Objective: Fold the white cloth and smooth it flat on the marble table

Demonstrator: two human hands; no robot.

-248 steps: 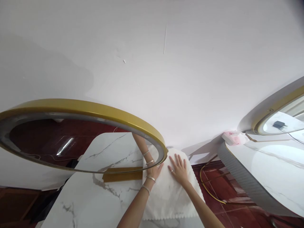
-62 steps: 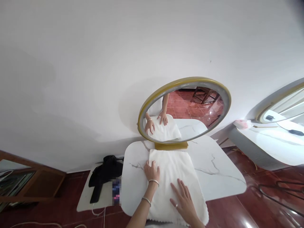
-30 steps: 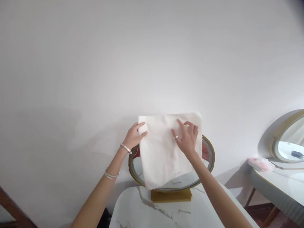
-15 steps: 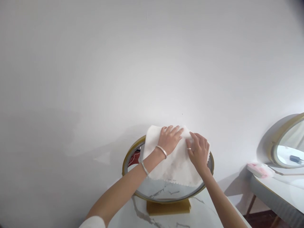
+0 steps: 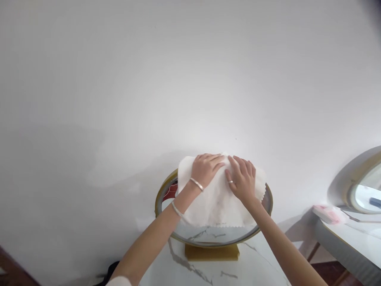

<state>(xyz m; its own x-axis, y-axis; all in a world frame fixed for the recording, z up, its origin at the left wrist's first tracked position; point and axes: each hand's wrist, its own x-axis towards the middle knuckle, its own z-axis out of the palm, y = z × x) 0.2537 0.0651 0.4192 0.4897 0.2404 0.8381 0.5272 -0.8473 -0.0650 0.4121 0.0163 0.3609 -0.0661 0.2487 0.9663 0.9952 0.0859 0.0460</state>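
A white cloth (image 5: 218, 202) with a scalloped edge lies spread over the glass and top rim of a round gold-framed mirror (image 5: 205, 241). My left hand (image 5: 206, 169) rests on the cloth's upper left part, fingers spread toward the right. Beside it, my right hand (image 5: 242, 178), with a ring on one finger, lies on the upper right part, fingers apart and pointing up. Both palms press on the cloth without gripping it. Much of the glass is hidden behind the cloth.
The mirror's gold base (image 5: 212, 252) stands on a white marbled table (image 5: 202, 272) against a pale wall (image 5: 133, 79). At the right, a second table (image 5: 354, 242) carries a pink and white packet (image 5: 330, 214) and another round mirror (image 5: 369, 194).
My left hand has shifted slightly left, and my right hand left and up. The cloth has moved up a little with them. The view has shifted slightly.
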